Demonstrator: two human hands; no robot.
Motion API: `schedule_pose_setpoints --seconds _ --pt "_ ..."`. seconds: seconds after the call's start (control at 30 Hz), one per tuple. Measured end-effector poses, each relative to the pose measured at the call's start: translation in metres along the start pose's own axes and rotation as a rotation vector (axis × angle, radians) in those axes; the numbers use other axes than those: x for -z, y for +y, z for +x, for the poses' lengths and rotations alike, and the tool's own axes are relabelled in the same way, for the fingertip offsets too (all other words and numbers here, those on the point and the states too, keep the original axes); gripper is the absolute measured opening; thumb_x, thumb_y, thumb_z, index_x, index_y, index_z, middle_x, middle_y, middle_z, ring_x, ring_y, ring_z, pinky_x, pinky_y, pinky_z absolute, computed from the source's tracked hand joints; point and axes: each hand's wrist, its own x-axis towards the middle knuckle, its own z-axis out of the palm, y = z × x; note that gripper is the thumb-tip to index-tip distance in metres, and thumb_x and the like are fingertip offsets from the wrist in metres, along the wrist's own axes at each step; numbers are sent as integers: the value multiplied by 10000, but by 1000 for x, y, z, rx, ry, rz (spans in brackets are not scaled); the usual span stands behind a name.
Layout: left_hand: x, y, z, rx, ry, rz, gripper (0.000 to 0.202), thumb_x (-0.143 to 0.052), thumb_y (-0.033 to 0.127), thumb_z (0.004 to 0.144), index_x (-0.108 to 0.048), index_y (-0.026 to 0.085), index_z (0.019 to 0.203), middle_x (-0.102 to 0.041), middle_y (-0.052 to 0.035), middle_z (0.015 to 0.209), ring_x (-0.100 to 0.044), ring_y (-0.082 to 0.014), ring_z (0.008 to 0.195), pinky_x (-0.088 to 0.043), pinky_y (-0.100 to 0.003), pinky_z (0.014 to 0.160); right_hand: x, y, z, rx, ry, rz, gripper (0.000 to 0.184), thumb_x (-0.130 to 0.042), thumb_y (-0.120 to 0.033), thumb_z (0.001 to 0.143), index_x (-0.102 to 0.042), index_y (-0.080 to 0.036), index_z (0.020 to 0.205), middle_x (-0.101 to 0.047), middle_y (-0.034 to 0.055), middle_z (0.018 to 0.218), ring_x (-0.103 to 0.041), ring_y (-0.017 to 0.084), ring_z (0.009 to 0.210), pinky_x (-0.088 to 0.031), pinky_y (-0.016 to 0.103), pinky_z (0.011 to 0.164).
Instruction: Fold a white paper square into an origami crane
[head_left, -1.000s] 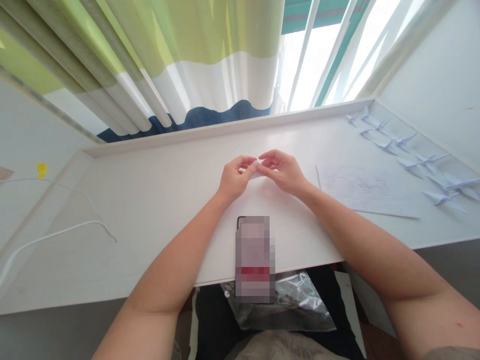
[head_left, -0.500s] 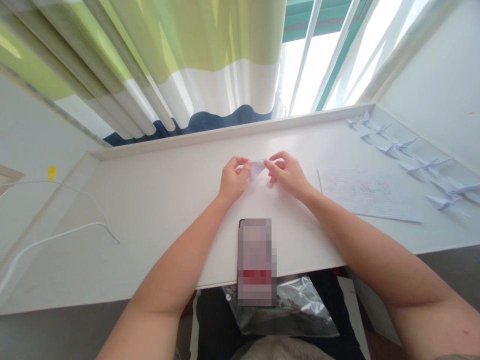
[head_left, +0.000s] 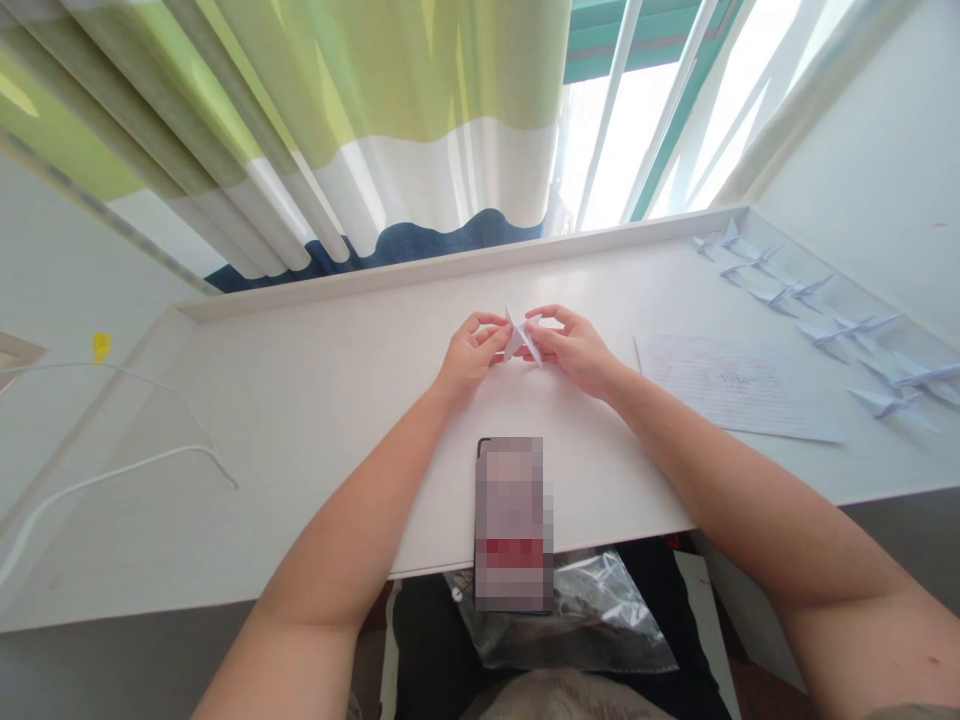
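Note:
A small white folded paper piece (head_left: 523,340) with pointed flaps is held just above the white desk. My left hand (head_left: 474,355) pinches it from the left, fingers closed on the paper. From the right, my right hand (head_left: 571,347) grips the other side, its fingers partly behind the paper. Thin points stick out at its top and bottom. Several folded white paper cranes (head_left: 847,330) lie along the desk's right side. Between them and my right hand is a flat stack of printed paper sheets (head_left: 735,385).
A phone (head_left: 514,520) with a blurred screen lies at the desk's front edge, over a clear plastic bag (head_left: 577,640) on my lap. A white cable (head_left: 150,455) runs across the desk's left side. Behind the desk hang a striped curtain (head_left: 450,100) and a window.
The paper has turned from a flat triangular shape into one with spread points. Both hands have shifted slightly, and my right fingers have come closer around the paper.

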Motion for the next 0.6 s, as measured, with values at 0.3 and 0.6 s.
schedule_pose_setpoints --seconds 0.3,0.6 --pt "2 3 0 18 -1 -84 650 -1036 473 729 -635 286 1206 -799 33 913 -752 -172 865 -557 -316 850 5 2 4 32 57 -6 639 -1002 -630 681 -691 -280 1116 -777 2 912 -732 196 791 -588 375 743" --pt "5 0 4 -39 43 -99 402 -947 371 834 -740 258 1159 -782 3 941 -737 -162 854 -583 -308 837 14 7 8 209 92 -57 796 -972 -548 765 -637 -373 1466 -732 -26 893 -708 212 821 -614 418 805"
